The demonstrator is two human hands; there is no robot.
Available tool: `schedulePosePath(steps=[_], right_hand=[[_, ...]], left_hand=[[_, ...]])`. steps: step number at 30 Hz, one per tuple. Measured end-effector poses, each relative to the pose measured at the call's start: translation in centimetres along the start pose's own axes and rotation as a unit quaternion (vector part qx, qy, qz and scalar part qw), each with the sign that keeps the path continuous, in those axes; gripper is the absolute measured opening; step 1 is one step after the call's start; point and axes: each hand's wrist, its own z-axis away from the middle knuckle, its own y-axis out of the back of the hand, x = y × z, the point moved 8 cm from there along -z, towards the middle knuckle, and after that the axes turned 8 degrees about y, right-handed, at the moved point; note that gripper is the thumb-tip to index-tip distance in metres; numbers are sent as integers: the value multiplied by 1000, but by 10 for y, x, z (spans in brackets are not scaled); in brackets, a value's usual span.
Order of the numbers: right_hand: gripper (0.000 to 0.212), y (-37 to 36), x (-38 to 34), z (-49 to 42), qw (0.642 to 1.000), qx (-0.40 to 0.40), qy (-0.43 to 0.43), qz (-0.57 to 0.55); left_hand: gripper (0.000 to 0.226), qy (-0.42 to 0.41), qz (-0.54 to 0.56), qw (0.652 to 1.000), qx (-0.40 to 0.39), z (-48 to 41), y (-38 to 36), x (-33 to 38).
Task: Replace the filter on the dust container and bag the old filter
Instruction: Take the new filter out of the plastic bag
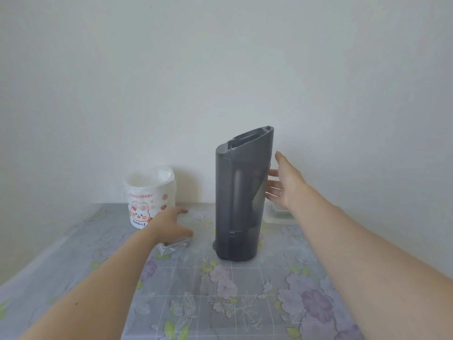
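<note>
A bin (149,200) lined with a white bag stands at the back left of the desk (220,303). Just right of it the left hand (169,227) lies over a small filter (174,247), fingers loosely spread, touching its top without pinching. The dark container (241,197) stands upright mid-desk, and the right hand (285,185), fingers spread wide, hovers beside its right wall, fingertips near or touching it.

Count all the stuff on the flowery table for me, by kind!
Dark dust container: 1
White bag with a rabbit: 1
Small silvery filter under the left hand: 1
Clear tray behind the container: 1
Total: 4
</note>
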Motion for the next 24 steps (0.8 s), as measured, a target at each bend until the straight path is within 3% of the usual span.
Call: schedulePosePath(steps=[3, 7, 10, 12, 14, 18, 21, 24], right_hand=[[58, -3, -14, 2, 999, -19, 47, 0], [66, -12, -35, 12, 989, -95, 106, 36], [69, -15, -40, 17, 979, -137, 124, 88], [89, -17, -38, 18, 972, -153, 132, 123], [107, -18, -36, 19, 966, -161, 142, 145], [117, -16, -43, 19, 960, -164, 157, 162], [114, -12, -47, 17, 961, -147, 164, 167], [88, -8, -48, 17, 961, -125, 169, 178]], left_hand=[[57, -75, 187, 977, 70, 8, 31, 52], [64, -99, 354, 930, 17, 9, 60, 117], [62, -115, 378, 917, -53, 10, 64, 155], [49, -120, 370, 917, -87, 13, 63, 171], [51, -121, 360, 918, -113, 14, 63, 179], [53, -122, 350, 924, -96, 13, 67, 177], [56, -116, 369, 919, -75, 13, 71, 172], [47, -105, 387, 915, -50, 11, 74, 165]])
